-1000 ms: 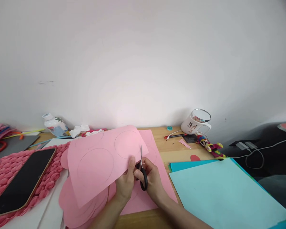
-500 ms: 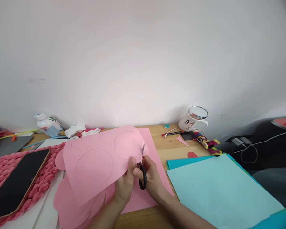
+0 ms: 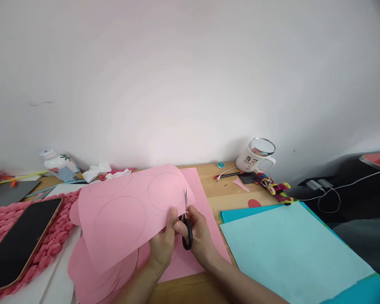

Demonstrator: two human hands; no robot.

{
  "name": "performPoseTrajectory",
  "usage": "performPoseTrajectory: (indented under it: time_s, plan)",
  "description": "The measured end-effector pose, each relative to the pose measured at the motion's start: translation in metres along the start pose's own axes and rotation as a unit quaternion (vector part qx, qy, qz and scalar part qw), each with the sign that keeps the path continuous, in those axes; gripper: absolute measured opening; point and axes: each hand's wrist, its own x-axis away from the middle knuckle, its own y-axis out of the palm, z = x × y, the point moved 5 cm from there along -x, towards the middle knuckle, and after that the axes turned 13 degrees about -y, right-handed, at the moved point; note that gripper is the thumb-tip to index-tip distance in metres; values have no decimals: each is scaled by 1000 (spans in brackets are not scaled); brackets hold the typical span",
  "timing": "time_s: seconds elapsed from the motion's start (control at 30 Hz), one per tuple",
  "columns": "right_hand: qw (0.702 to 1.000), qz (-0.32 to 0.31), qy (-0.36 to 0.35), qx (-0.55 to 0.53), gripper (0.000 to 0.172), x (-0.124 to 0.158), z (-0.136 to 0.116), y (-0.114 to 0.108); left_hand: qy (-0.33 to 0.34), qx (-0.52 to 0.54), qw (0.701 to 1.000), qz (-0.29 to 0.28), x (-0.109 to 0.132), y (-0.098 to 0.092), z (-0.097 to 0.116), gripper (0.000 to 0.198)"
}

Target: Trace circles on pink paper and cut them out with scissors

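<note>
A pink sheet of paper (image 3: 119, 221) with several pencilled circles on it is lifted and tilted above the table. My left hand (image 3: 164, 241) pinches its lower right edge, thumb on top. Black-handled scissors (image 3: 187, 234) sit in my right hand (image 3: 199, 236), the thumb at the handle loop. Their blade points up and away, over the sheet's right edge beside one drawn circle. Under the lifted sheet lie pink rounded cut pieces (image 3: 98, 280) at the left and another flat pink sheet (image 3: 209, 230) to the right.
A phone (image 3: 22, 240) rests on a pink chunky woven mat (image 3: 58, 236) at left. White bottle (image 3: 61, 166) and crumpled tissues (image 3: 96, 171) stand along the wall. Light blue paper sheets (image 3: 291, 249) lie right, below a mug (image 3: 255, 156), a toy figure (image 3: 275, 188) and a pink scrap (image 3: 240, 184).
The view has shifted slightly, so most things sit a little further left. Both hands keep their hold on the sheet and scissors. The blade stays at about the same place on the paper.
</note>
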Motion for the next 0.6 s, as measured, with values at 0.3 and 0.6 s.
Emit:
performPoseTrajectory:
  time_s: [0.3,0.6]
  plan:
    - [1000,-8,-5,-23,46,-1,-1,-1,37,1,999,-2,4,1,6,32]
    - [1000,-13,-13,9,42,-1,-6,-1,56,14,998,-18,4,1,5,29]
